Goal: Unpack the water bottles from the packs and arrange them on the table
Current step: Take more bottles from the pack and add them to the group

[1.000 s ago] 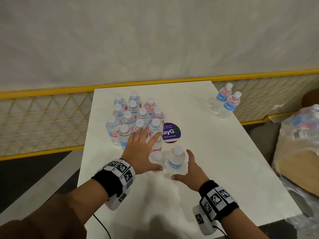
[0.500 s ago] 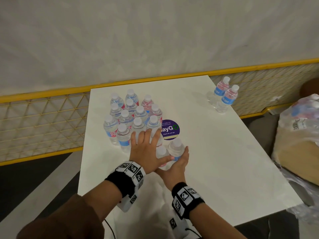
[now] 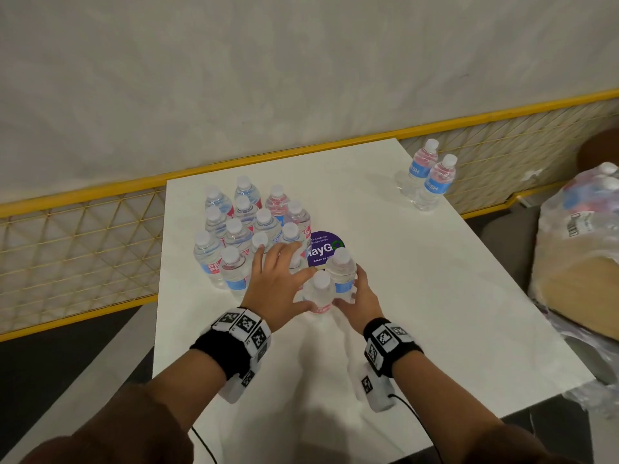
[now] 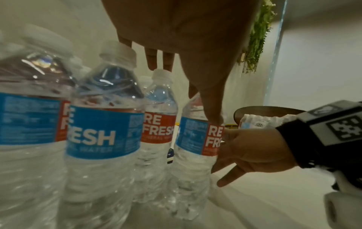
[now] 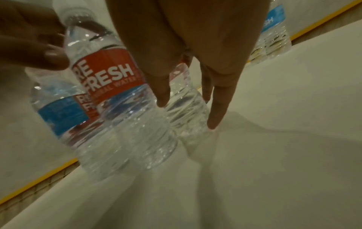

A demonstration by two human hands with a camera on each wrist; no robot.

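Several clear water bottles with red and blue labels stand in a tight cluster (image 3: 241, 229) on the white table (image 3: 418, 296). Two more bottles stand at its near right corner: one (image 3: 320, 291) closest to me, one (image 3: 341, 271) just behind it. My left hand (image 3: 283, 276) lies spread over the cluster's front with straight fingers, its thumb (image 4: 213, 114) touching the near bottle (image 4: 194, 148). My right hand (image 3: 360, 293) presses straight fingers (image 5: 156, 86) against the right side of these two bottles (image 5: 117, 86). Neither hand grips anything.
Two separate bottles (image 3: 432, 177) stand at the table's far right edge. A plastic-wrapped pack of bottles (image 3: 589, 209) lies on a brown surface to the right. A purple round sticker (image 3: 323, 251) is on the table. A yellow mesh railing (image 3: 83, 236) runs behind.
My right hand moved in from the near right and now touches the two front bottles. They have slid up against the cluster, between both hands.
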